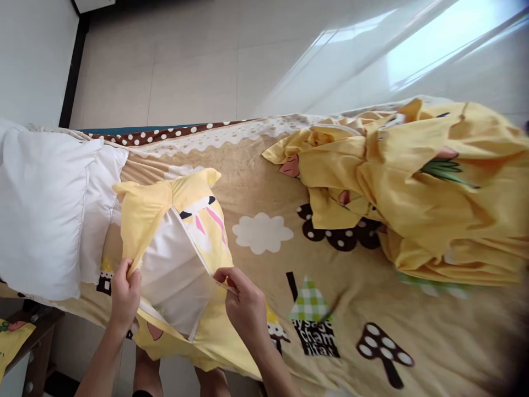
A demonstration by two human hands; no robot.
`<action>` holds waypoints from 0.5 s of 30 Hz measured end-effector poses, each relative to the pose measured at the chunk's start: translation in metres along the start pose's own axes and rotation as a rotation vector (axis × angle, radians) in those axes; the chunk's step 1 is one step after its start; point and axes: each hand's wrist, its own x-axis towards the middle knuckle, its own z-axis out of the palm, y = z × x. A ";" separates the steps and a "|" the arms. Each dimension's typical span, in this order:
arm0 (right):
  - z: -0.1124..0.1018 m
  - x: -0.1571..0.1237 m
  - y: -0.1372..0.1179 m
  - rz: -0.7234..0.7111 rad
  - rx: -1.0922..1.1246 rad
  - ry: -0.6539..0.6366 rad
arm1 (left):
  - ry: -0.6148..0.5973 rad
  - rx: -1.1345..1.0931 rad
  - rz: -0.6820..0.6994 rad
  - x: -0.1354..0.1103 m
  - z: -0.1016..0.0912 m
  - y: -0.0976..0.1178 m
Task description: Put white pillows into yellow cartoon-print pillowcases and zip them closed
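Note:
A yellow pillowcase [142, 205] printed with a rabbit face lies across the bed in front of me. Its long opening gapes, and white fabric [176, 262] shows inside; whether that is an inner pillow or the lining, I cannot tell. On the left edge of the opening, my left hand [126, 292] pinches the yellow cloth between thumb and fingers. My right hand [246, 300] is closed on the opposite edge, along a pale strip that looks like a zipper. Both hands hold the edges apart.
White pillows [41, 215] lie at the left end of the bed. A crumpled heap of yellow printed bedding [421, 187] covers the right side. Under everything is a tan patterned bedsheet [264, 298]. Yellow cloth [14, 342] rests on a dark wooden stand [41, 339] at lower left.

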 end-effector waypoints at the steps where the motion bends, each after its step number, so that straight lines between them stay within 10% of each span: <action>1: -0.001 0.000 0.002 0.008 0.000 -0.015 | 0.008 0.005 -0.003 0.002 0.001 -0.001; 15: 0.011 -0.004 -0.005 0.042 0.042 -0.093 | -0.063 0.052 0.012 0.009 0.005 -0.006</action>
